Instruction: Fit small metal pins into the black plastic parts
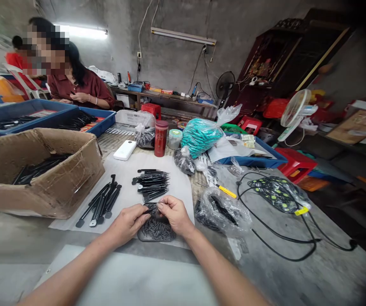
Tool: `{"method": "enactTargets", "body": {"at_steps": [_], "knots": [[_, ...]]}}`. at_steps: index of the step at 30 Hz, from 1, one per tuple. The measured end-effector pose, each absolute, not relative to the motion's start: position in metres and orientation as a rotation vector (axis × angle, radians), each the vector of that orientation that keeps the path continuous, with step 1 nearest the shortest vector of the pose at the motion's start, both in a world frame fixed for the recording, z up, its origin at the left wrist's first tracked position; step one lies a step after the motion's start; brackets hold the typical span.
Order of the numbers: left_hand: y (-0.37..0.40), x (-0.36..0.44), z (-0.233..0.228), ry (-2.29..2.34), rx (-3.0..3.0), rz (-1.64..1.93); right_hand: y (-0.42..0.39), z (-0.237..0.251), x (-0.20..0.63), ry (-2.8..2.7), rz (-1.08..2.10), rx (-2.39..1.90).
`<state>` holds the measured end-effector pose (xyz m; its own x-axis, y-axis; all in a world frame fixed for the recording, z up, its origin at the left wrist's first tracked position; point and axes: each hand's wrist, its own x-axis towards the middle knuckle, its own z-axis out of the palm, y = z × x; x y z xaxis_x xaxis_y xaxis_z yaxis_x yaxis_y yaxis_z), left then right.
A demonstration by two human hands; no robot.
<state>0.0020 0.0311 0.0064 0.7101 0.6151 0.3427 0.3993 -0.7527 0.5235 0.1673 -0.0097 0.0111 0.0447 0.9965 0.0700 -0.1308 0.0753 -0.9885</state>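
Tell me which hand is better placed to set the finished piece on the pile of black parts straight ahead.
Probably the right hand. It pinches the small black piece together with the left hand, but sits closer to the stacked pile ahead. The left hand lies nearer the loose sticks.

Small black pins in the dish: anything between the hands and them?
Nothing visible. Both the left hand and the right hand are already at the dish of small black pins, fingertips meeting just over it. The black rod piles lie beyond, out of the way.
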Motion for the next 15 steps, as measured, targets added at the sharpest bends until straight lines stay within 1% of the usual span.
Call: {"method": "enactTargets", "body": {"at_steps": [15], "knots": [[0.0289,0.0024,0.0068,0.787,2.453,0.715,-0.0111,0.0125,0.1639,-1.135,1.144,-1.122]]}}
